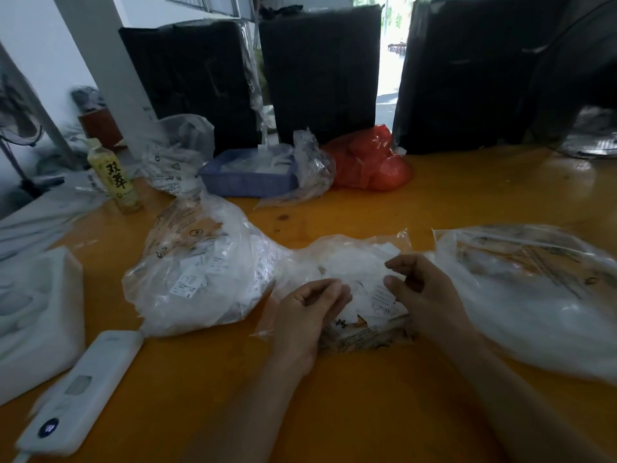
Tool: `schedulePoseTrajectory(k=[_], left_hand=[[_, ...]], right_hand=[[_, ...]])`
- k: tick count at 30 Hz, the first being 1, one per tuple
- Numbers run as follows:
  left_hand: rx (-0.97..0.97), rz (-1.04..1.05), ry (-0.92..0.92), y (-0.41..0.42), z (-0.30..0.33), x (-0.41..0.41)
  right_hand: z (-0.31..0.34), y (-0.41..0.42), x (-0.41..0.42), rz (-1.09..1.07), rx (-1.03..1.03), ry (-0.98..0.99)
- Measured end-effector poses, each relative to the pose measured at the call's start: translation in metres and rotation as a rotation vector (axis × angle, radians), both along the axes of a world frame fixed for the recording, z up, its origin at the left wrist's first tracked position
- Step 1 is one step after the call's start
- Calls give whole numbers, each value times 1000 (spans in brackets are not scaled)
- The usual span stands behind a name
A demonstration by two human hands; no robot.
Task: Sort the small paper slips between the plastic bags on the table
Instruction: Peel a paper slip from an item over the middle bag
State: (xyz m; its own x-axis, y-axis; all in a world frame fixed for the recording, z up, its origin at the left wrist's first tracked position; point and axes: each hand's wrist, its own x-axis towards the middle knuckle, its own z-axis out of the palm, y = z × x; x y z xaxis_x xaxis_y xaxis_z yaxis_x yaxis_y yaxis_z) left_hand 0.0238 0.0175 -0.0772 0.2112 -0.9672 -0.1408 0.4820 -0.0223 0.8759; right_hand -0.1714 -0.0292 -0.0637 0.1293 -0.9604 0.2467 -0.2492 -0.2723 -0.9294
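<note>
A pile of small white paper slips (354, 272) lies on a flat clear plastic bag (364, 332) in the middle of the orange table. My left hand (307, 312) hovers at the pile's near left with fingers curled; whether it holds a slip is unclear. My right hand (424, 289) is at the pile's right, thumb and fingers pinching a printed slip (384, 295). A bulging clear bag (203, 269) full of slips sits to the left. Another large clear bag (534, 289) lies to the right.
At the back stand a blue basket (247, 182) with slips, a red bag (370, 162), more clear bags (177, 152) and black wrapped boxes (320, 71). A drink bottle (115, 175), a white box (36, 312) and a white device (83, 392) occupy the left.
</note>
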Motion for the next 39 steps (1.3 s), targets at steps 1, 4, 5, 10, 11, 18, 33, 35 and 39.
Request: schedulePoseTrajectory(k=[1,4,5,10,11,18,33,35,39], left_hand=[[5,2,-5,0,0,-1],[13,-3,-72,1,1,-4],[13,-7,-91,2,1,-4],[1,-31,-116,3,-2,-2],[-2,-38,-125,4,-3,-2],[-31,-72,-265,6,-5,-4],[-66,-115,-456,10,-4,-5],[-73,-117,-488,11,-5,-4],[-79,-125,-462,12,-3,-6]], right_hand=[[0,0,-1,-4,4,-16],[0,0,1,-12,23,-48],[-1,0,2,-8,28,-73],[-3,2,4,-7,-29,-1],[-4,3,4,-5,-59,52],[-2,9,6,55,-137,103],[-6,4,6,135,-366,490],[-6,3,6,116,-380,507],[-5,2,6,39,-395,466]])
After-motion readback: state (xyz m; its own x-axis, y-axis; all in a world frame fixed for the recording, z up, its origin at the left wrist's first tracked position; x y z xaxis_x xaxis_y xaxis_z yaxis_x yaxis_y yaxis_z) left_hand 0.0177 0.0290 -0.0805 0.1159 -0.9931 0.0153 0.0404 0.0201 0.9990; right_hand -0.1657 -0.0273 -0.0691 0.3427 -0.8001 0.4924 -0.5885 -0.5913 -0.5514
